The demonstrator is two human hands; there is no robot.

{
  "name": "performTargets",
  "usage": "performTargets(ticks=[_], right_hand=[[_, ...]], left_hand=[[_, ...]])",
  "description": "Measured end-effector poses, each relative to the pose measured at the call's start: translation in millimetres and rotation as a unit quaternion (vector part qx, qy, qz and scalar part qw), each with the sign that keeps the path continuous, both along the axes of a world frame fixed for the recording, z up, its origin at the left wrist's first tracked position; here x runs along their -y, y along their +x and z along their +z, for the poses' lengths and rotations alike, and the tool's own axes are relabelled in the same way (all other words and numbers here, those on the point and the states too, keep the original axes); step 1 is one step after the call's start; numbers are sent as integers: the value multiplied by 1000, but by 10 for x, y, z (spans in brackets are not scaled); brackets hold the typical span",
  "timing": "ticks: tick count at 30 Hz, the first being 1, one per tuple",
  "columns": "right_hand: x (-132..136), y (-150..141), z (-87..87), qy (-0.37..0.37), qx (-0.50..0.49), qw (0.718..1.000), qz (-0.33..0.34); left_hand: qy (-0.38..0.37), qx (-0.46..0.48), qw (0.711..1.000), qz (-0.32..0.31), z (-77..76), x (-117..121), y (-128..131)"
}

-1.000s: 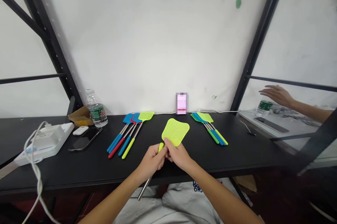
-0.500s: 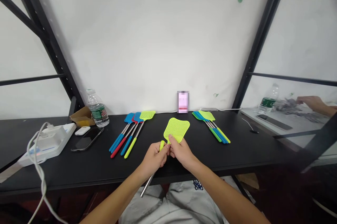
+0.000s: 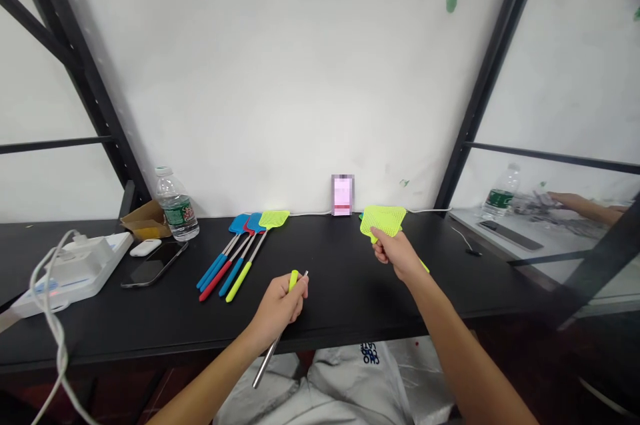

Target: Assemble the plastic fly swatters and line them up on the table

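My left hand [image 3: 281, 302] is closed round a lime-yellow fly swatter handle end [image 3: 293, 278] and a thin metal rod [image 3: 266, 362], above the table's front edge. The rod's tip shows past my thumb and its lower end slants down towards my lap. Whether rod and handle are joined is hidden in the fist. Off to the right, my right hand [image 3: 395, 252] pinches a lime-yellow, perforated fly swatter head [image 3: 383, 220] at its neck. This head covers most of the right-hand group of fly swatters; a yellow handle tip [image 3: 425, 266] peeks out.
Several fly swatters [image 3: 235, 265] with blue, red and yellow handles lie fanned at left. Further left are a water bottle [image 3: 177, 208], open carton [image 3: 145, 222], white case [image 3: 145, 248], dark phone [image 3: 156, 264] and power strip [image 3: 85, 278]. Another phone [image 3: 343, 195] leans against the wall.
My hands have parted. The right hand has carried the swatter head rightwards, over the right-hand group. The left hand has shifted slightly left and down with the handle and rod.
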State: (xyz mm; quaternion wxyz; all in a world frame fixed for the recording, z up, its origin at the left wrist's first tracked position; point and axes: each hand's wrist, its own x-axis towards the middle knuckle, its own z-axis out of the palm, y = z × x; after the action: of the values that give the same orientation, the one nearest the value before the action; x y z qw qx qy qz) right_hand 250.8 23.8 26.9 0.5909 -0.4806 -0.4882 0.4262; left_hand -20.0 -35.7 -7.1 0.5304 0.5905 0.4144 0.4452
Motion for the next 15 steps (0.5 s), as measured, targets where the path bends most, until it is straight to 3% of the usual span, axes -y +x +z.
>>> performTargets(ticks=[6, 15], right_hand=[[-113, -61, -240, -81, 161, 983, 32], [-87, -42, -236, -13, 235, 972, 20]], left_hand=[[-3, -9, 1000, -6, 20, 19, -2], [-13, -9, 1000, -10, 20, 19, 0]])
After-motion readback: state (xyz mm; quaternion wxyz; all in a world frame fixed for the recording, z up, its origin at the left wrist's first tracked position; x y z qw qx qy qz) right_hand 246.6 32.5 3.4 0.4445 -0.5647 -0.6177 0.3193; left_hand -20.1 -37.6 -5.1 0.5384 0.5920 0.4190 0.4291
